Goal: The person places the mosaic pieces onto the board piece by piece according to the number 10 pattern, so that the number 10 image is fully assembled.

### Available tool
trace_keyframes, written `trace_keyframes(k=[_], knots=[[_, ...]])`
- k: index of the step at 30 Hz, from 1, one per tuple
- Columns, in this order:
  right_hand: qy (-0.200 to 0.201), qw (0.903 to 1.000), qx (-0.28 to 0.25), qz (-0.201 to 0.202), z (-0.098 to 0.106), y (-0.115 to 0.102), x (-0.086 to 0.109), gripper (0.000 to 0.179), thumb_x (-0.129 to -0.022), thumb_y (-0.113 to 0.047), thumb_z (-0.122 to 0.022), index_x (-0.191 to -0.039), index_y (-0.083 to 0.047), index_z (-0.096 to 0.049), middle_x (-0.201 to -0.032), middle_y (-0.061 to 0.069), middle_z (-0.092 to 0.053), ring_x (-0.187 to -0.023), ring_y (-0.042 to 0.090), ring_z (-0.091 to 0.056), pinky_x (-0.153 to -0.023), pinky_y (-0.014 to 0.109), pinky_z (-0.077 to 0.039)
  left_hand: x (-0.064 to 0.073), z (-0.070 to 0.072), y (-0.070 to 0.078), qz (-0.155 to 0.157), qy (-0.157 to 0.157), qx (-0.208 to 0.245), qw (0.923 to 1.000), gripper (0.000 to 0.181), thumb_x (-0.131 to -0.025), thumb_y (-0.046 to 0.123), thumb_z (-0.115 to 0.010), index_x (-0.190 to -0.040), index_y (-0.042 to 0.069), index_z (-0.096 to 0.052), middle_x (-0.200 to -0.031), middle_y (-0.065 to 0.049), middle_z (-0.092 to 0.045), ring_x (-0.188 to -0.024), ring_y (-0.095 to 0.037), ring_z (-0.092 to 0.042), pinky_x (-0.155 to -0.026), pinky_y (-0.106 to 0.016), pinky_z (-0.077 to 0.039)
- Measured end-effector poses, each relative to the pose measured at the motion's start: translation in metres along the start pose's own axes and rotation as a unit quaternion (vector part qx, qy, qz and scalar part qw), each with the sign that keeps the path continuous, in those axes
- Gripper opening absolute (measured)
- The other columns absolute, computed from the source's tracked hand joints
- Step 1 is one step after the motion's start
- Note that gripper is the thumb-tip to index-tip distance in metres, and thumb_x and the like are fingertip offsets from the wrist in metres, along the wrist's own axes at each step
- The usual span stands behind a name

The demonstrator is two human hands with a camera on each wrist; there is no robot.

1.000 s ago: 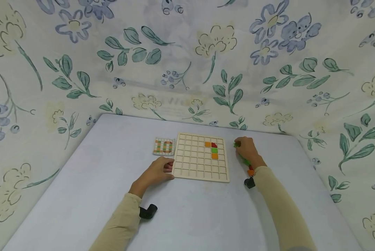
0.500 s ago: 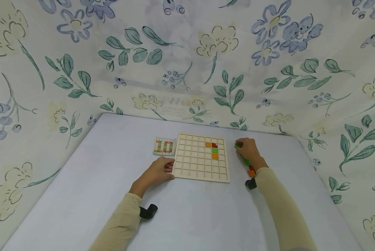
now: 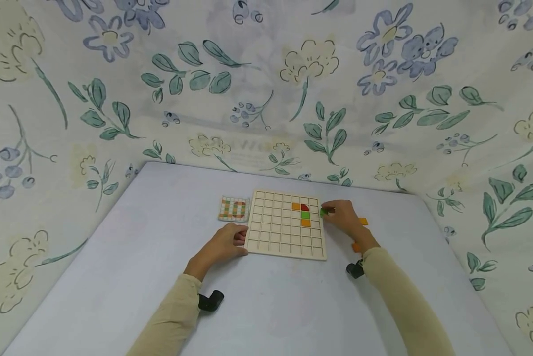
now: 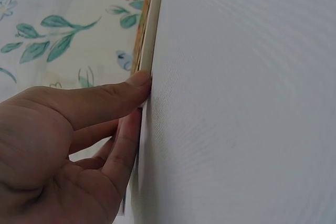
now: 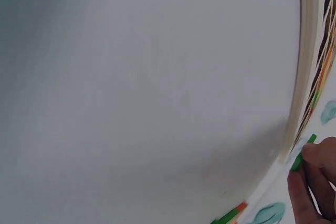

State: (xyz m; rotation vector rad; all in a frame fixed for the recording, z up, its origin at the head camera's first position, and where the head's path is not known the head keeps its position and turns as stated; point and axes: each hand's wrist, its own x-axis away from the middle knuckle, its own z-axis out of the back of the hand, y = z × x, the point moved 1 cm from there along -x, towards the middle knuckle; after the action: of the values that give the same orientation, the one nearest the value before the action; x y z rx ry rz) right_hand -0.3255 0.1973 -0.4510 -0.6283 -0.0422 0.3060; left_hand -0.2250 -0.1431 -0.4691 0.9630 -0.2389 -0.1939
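Observation:
A pale wooden grid board (image 3: 272,232) lies on the table, with orange, red and green tiles set in its upper right cells. My left hand (image 3: 223,243) holds the board at its near left corner, the thumb against the edge in the left wrist view and the fingers bent beside it. Between thumb and fingertips, my right hand (image 3: 344,216) pinches a small green tile (image 5: 303,153). That hand is just off the board's right edge, and the tile is tilted on its edge in the right wrist view.
A small patterned card (image 3: 233,208) lies left of the board. Loose orange tiles (image 3: 363,221) lie right of the board, partly behind my right hand and wrist. Green and orange tiles (image 5: 229,216) show low in the right wrist view. Floral cloth (image 3: 266,99) hangs behind the table.
My right hand has moved left with the green tile, from the loose tiles to the board's right edge. Orange tiles it covered now show. My left hand stays at the board.

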Motion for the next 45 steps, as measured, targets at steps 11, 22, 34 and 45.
trace_keyframes(k=[11,22,34,45], knots=[[-0.039,0.997,0.033,0.059,-0.025,-0.036,0.017,0.03,-0.084,-0.006,-0.074,-0.114,-0.001,-0.071,-0.11,0.01,-0.069,-0.099,0.023,-0.065,-0.088,0.036,-0.057,-0.001,-0.001,-0.001,-0.004,-0.002,0.002,1.0,0.066,-0.076,-0.011,-0.077,-0.135,-0.012,-0.048,-0.111,-0.013,-0.05,-0.103,-0.024,-0.056,-0.085,-0.023,-0.056],[-0.047,0.9953,0.037,0.076,-0.036,-0.041,0.024,0.029,-0.084,-0.005,-0.076,-0.113,-0.004,-0.073,-0.103,0.004,-0.071,-0.092,0.016,-0.065,-0.083,0.03,-0.059,-0.003,0.0,-0.001,-0.001,-0.002,-0.001,1.0,0.066,-0.076,-0.011,-0.077,-0.135,-0.012,-0.048,-0.111,-0.012,-0.051,-0.103,-0.024,-0.057,-0.085,-0.022,-0.056],[-0.052,0.9944,0.046,0.08,-0.035,-0.043,0.026,0.026,-0.084,-0.008,-0.076,-0.11,-0.006,-0.075,-0.104,0.003,-0.07,-0.093,0.016,-0.064,-0.085,0.028,-0.058,-0.005,0.001,-0.002,0.0,-0.005,0.0,1.0,0.066,-0.076,-0.011,-0.077,-0.135,-0.012,-0.048,-0.111,-0.013,-0.051,-0.102,-0.024,-0.057,-0.086,-0.023,-0.056],[-0.069,0.9916,0.056,0.094,-0.036,-0.047,0.025,0.021,-0.086,-0.005,-0.074,-0.106,-0.005,-0.075,-0.099,0.003,-0.071,-0.086,0.013,-0.065,-0.081,0.027,-0.059,-0.003,-0.001,-0.001,-0.002,-0.004,-0.003,1.0,0.066,-0.075,-0.011,-0.078,-0.134,-0.012,-0.049,-0.109,-0.013,-0.051,-0.101,-0.023,-0.057,-0.085,-0.023,-0.056]])
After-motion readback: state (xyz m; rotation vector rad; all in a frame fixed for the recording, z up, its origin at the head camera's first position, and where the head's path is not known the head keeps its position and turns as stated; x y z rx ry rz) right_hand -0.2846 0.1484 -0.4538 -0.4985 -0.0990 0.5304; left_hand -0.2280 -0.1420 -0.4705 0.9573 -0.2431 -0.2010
